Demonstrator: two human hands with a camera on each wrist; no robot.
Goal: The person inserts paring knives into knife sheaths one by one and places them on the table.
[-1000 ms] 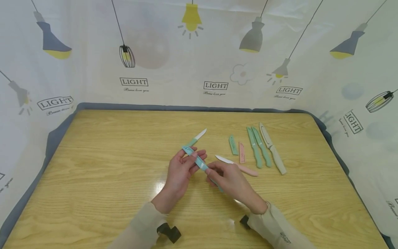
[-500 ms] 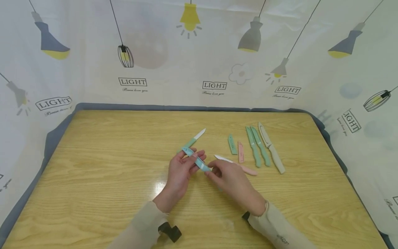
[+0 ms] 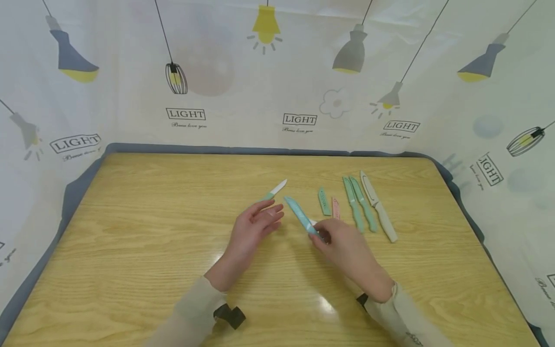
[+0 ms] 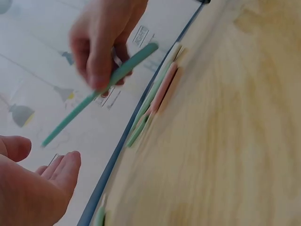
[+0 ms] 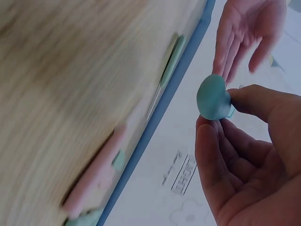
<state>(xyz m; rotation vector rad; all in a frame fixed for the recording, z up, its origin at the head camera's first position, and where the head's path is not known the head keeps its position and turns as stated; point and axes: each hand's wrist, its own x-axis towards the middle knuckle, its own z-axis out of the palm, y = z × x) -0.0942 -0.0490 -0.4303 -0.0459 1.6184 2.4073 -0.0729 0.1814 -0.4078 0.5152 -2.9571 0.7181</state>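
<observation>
My right hand [image 3: 349, 250] pinches a sheathed light-blue knife [image 3: 298, 213] above the table, its sheathed tip toward the far left. In the right wrist view, thumb and fingers hold the handle [image 5: 212, 98] near its rounded end. Apart from the knife, my left hand [image 3: 250, 232] is held up with relaxed fingers and nothing in it. Just beyond its fingers lies a green-handled knife [image 3: 277, 187] with a bare white blade; part of its handle is hidden. A pink knife [image 5: 96, 172] lies on the table, mostly covered by my right hand in the head view.
A green sheath [image 3: 323, 201] and a pink sheath [image 3: 336, 207] lie right of centre. Further right are two sheathed green knives [image 3: 353, 205] [image 3: 365, 206] and a larger sheathed beige knife [image 3: 379, 207]. A printed curtain [image 3: 243, 115] surrounds the wooden table [image 3: 151, 217].
My left hand has let go of the sheathed end of the light-blue knife. The right hand has carried the knife rightward, over the pink knife.
</observation>
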